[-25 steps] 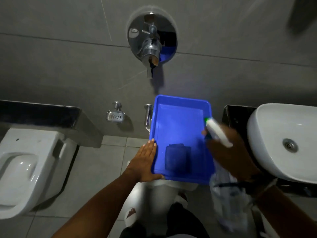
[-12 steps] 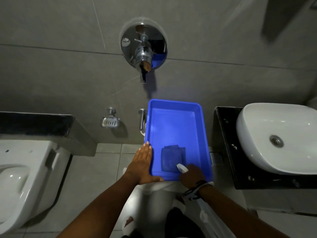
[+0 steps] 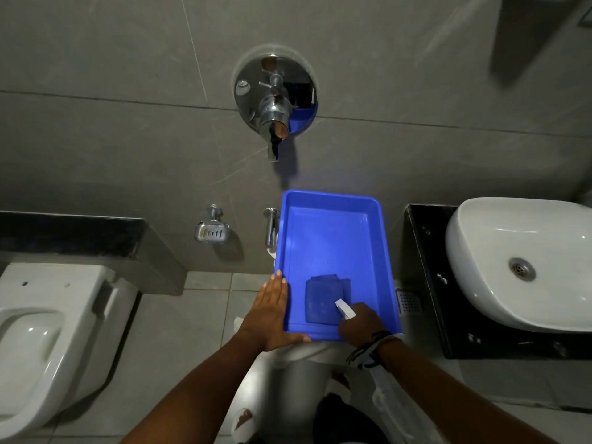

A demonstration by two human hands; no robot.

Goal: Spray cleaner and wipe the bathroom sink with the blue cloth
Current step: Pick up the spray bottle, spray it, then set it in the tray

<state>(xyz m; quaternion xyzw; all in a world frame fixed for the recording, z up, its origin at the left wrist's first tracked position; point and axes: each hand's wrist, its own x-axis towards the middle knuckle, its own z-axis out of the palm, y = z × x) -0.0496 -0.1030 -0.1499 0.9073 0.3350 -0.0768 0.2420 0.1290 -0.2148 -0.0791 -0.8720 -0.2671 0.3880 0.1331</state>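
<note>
A blue tray (image 3: 333,206) rests on a white stand in the middle. A folded blue cloth (image 3: 322,299) lies flat in its near end. My left hand (image 3: 272,312) lies flat along the tray's left rim, thumb under its near edge. My right hand (image 3: 360,325) is closed around the white spray bottle (image 3: 344,309), whose nozzle lies over the cloth's right side inside the tray. The white sink (image 3: 499,251) with its metal drain sits to the right on a black counter (image 3: 426,277).
A white toilet (image 3: 48,331) stands at the left below a black ledge. On the grey wall hang a chrome tap fitting (image 3: 275,97), a soap dish (image 3: 209,232) and a small chrome holder (image 3: 270,225). A floor drain grate (image 3: 408,301) shows between tray and counter.
My right hand brought the spray bottle from the tray's right rim down to its near end over the cloth, and has barely moved in the last half second. The left hand stayed on the rim.
</note>
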